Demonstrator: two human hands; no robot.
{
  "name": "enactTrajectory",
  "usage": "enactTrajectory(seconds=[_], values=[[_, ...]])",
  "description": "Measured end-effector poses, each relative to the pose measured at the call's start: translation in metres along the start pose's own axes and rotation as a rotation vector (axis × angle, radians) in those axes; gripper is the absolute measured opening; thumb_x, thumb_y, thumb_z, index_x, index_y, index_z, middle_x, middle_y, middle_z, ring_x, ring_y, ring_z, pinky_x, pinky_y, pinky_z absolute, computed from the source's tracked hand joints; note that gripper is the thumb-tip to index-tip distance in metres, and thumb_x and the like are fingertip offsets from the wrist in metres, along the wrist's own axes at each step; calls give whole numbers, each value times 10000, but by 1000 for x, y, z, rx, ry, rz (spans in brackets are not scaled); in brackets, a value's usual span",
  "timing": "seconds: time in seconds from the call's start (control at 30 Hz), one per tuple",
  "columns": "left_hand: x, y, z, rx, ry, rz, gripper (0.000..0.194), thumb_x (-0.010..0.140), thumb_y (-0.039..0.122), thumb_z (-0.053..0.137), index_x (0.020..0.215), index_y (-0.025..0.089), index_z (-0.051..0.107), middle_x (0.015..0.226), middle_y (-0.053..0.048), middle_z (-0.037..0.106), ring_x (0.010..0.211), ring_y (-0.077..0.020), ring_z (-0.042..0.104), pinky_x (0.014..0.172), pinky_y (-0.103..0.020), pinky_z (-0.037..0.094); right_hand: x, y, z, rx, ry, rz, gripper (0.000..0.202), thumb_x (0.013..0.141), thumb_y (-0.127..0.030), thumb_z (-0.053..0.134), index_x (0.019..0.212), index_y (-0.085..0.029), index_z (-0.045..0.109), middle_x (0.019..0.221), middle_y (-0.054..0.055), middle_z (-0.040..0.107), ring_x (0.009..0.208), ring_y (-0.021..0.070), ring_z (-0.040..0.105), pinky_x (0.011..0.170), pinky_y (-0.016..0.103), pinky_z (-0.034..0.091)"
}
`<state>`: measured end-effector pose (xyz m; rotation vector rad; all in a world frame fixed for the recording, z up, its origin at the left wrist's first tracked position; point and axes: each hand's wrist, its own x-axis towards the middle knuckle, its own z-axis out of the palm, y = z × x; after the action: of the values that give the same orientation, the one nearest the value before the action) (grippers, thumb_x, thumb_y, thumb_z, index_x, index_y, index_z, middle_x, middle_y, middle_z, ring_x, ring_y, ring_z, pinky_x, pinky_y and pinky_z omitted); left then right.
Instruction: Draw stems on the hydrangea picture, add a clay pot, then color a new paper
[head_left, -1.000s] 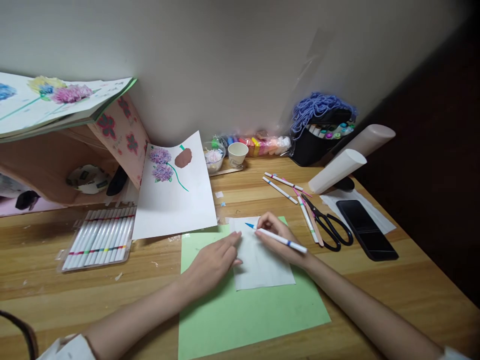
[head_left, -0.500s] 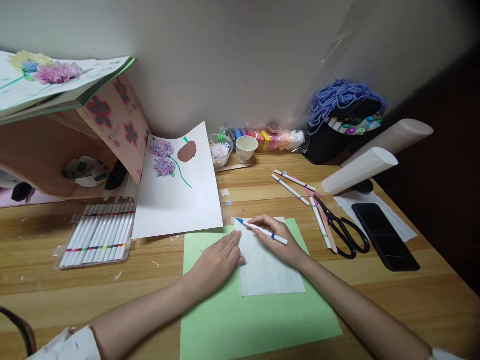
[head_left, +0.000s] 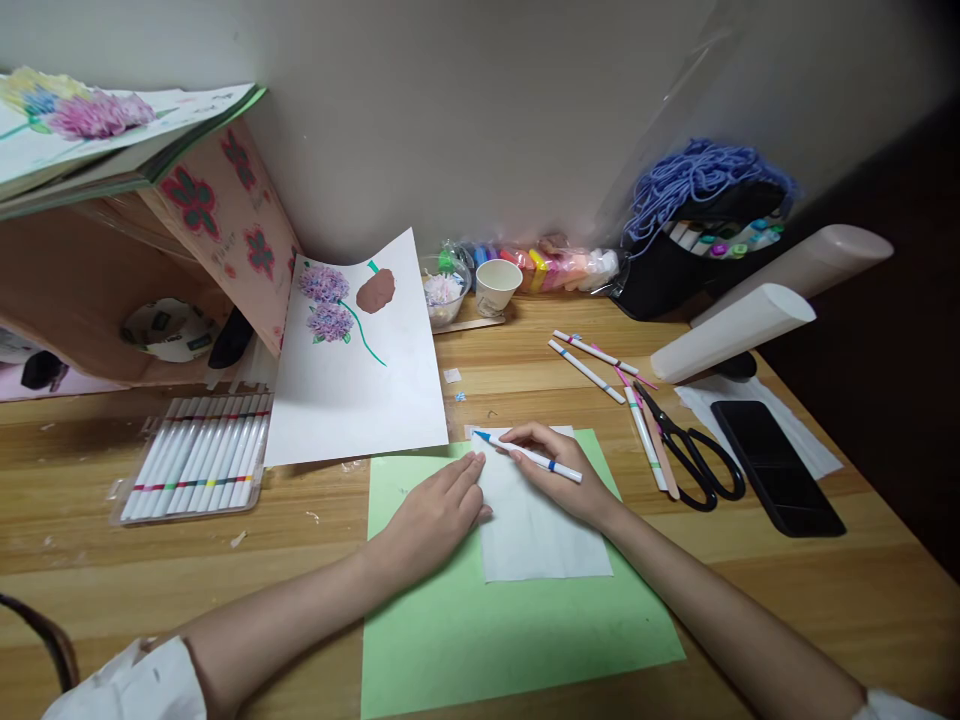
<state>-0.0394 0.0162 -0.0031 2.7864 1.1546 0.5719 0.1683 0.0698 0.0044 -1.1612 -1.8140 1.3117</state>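
A white sheet of thin paper (head_left: 544,535) lies on a larger green sheet (head_left: 525,640) on the wooden table. My right hand (head_left: 562,480) holds a white marker with a blue tip and band (head_left: 534,459), its tip at the upper left corner of the white sheet. Fingers extended, my left hand (head_left: 439,510) lies flat over the left edge of the white sheet, with nothing held in it.
Behind my left hand stands a flower picture (head_left: 360,400), beside a case of markers (head_left: 199,470). A paper cup (head_left: 498,287) is at the back. On the right are loose markers (head_left: 585,371), black scissors (head_left: 697,465), a phone (head_left: 778,468) and a white roll (head_left: 731,333).
The whole view has shifted slightly. Both hands keep nearly the same place on the paper, and the marker tip remains near the white sheet's upper left corner.
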Motion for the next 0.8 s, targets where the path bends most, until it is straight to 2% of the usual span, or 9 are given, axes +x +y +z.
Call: enactTrajectory(seconds=[0.07,0.17,0.33,0.47,0.63,0.8], values=[[0,0,0,4,-1,1,228,957,253,410,835,103,530,1189,-222,592,1174,-291,534,951,-403,503,0,1,0,7,5,-2,158,856,-267,555,985,-199,615,982,63,665,917,200,621,808,319,473],[-1,0,1,4,2,6,240,963,254,391,834,104,527,1198,-223,586,1175,-291,532,944,-410,505,0,2,0,-8,-56,-7,160,859,-272,552,977,-196,628,964,65,671,898,199,624,789,313,476],[-1,-1,3,1,25,11,268,962,253,396,780,102,522,1172,-229,598,1159,-302,544,938,-403,509,-1,3,-1,-34,45,-8,169,849,-262,551,983,-186,619,988,69,671,930,199,621,821,317,469],[-1,-1,2,10,12,15,263,961,251,396,794,97,529,1184,-225,592,1169,-298,536,957,-397,496,0,3,-2,-53,-39,-16,161,848,-264,553,966,-189,633,952,69,674,892,196,624,786,312,479],[-1,-1,2,20,-2,6,258,962,252,391,797,108,528,1188,-209,595,1172,-291,535,948,-398,503,-2,5,-1,33,100,-4,197,870,-306,539,1012,-187,604,999,84,684,925,206,635,821,342,479],[-2,-1,3,20,11,-3,228,957,237,401,806,121,525,1211,-209,583,1186,-279,526,924,-405,520,10,-7,5,151,127,16,285,930,-392,422,1064,-186,566,998,97,700,809,167,661,751,322,520]])
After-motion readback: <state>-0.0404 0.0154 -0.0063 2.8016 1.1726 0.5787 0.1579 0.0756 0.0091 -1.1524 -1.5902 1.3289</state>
